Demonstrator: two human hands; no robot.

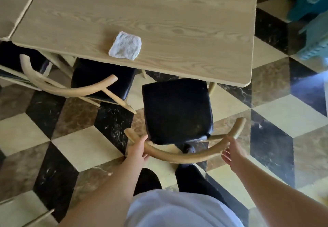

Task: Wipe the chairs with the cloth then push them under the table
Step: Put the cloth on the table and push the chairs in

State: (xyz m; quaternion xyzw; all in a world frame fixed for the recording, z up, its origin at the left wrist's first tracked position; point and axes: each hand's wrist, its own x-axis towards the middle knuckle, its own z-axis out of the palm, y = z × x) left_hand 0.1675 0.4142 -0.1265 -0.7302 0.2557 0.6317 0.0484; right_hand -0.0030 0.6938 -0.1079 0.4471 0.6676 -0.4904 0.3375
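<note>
Two chairs at the near edge of one table.

The cloth lies on the table near its front edge. The left chair sits partly under it; the right chair stands before it, seat front just under the edge.

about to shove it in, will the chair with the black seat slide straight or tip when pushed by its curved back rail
The chair probably slides easily on the glossy tiled floor. Pushing high on the back rail could tip it forward. Both hands, left hand and right hand, should limit twisting.
</note>
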